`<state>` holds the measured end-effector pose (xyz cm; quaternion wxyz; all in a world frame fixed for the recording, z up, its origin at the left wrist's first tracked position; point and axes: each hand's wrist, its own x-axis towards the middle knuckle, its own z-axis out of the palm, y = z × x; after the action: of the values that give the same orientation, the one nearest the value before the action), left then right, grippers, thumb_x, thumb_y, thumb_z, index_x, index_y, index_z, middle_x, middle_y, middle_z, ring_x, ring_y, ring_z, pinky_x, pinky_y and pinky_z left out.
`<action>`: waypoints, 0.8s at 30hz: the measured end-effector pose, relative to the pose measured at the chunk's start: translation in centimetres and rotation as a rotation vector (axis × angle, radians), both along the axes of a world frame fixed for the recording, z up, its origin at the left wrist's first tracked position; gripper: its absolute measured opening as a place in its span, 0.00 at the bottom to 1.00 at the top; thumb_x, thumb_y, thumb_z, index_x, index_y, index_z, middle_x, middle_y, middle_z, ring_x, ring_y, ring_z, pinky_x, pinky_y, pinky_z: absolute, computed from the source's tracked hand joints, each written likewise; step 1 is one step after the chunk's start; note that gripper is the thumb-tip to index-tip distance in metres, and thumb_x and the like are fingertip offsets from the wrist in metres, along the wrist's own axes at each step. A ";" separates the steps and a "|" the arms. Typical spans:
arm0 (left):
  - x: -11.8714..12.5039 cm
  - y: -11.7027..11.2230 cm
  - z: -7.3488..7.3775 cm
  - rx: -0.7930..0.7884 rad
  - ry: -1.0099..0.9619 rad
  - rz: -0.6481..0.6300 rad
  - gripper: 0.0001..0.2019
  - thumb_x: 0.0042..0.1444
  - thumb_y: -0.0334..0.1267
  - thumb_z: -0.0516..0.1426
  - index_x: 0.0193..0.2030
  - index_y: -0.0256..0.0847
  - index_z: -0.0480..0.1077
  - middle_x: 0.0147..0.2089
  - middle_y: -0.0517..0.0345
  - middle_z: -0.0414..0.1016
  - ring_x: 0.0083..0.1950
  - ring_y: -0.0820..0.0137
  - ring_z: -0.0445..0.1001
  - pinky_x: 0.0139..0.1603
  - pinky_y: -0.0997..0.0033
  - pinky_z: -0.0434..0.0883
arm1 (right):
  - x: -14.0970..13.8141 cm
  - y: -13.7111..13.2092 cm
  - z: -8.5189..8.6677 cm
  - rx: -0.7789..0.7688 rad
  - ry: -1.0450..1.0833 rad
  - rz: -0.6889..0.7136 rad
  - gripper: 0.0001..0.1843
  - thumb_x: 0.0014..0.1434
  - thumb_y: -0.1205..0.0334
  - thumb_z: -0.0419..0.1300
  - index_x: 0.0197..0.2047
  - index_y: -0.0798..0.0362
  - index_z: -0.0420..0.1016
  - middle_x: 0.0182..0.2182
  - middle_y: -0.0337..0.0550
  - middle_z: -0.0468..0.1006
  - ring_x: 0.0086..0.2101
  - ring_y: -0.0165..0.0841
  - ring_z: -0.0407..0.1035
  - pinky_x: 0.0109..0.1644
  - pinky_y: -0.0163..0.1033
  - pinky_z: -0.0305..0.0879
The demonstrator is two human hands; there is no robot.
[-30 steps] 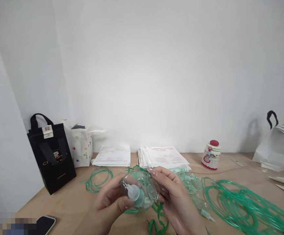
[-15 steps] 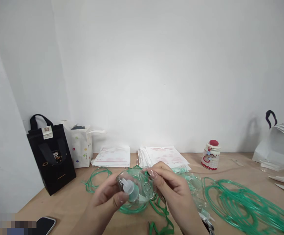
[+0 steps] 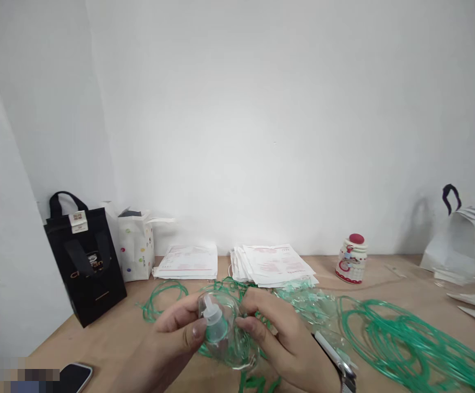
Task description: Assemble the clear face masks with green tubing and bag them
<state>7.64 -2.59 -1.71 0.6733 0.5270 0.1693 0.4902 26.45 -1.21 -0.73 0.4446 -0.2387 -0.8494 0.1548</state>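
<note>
Between my two hands is a clear oxygen mask (image 3: 232, 355) with a frosted nozzle and green connector at its end. My left hand (image 3: 182, 327) grips the mask from the left, its thumb beside the nozzle. My right hand (image 3: 276, 335) pinches the mask's right edge, fingers curled; what lies right under the fingertips is hidden. A green strap (image 3: 257, 382) hangs below the mask. Behind my right hand, more clear masks (image 3: 314, 305) lie heaped on the table. A watch sits on my right wrist.
Coiled green tubing (image 3: 409, 338) spreads at the right, a smaller coil (image 3: 151, 300) at the left. Stacks of printed white packets (image 3: 276, 265) lie by the wall. A black bag (image 3: 85, 262), a dotted bag (image 3: 137, 245), a red-topped jar (image 3: 350, 261) and a phone (image 3: 76, 377) are around.
The mask has turned, so its nozzle points more upward. My right hand has moved slightly left and lower with curled fingers, while the strap hangs lower.
</note>
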 end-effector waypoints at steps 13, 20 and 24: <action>1.0 0.4 0.8 -0.193 0.014 0.151 0.08 0.53 0.35 0.57 0.28 0.36 0.75 0.25 0.58 0.70 0.27 0.75 0.65 0.30 0.77 0.64 | -0.5 0.9 -1.0 0.692 -0.303 -0.463 0.15 0.60 0.71 0.48 0.21 0.54 0.62 0.18 0.38 0.62 0.22 0.30 0.55 0.24 0.38 0.45; 1.8 0.5 0.8 -0.208 0.024 0.173 0.09 0.49 0.38 0.60 0.24 0.34 0.72 0.23 0.60 0.66 0.25 0.77 0.61 0.27 0.78 0.61 | 0.2 0.9 -0.6 0.643 -0.337 -0.434 0.15 0.59 0.71 0.49 0.21 0.54 0.63 0.18 0.37 0.63 0.21 0.29 0.56 0.24 0.37 0.47; 2.2 0.3 0.7 -0.219 0.069 0.258 0.11 0.45 0.41 0.63 0.23 0.34 0.72 0.23 0.60 0.66 0.25 0.76 0.59 0.27 0.78 0.60 | 0.5 1.0 -0.6 0.677 -0.324 -0.430 0.15 0.59 0.71 0.48 0.21 0.54 0.62 0.17 0.36 0.62 0.21 0.29 0.56 0.24 0.37 0.47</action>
<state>9.83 -2.27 -1.01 0.6520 0.4409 0.3112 0.5326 26.90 -0.23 -1.36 0.3807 -0.2722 -0.8420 -0.2682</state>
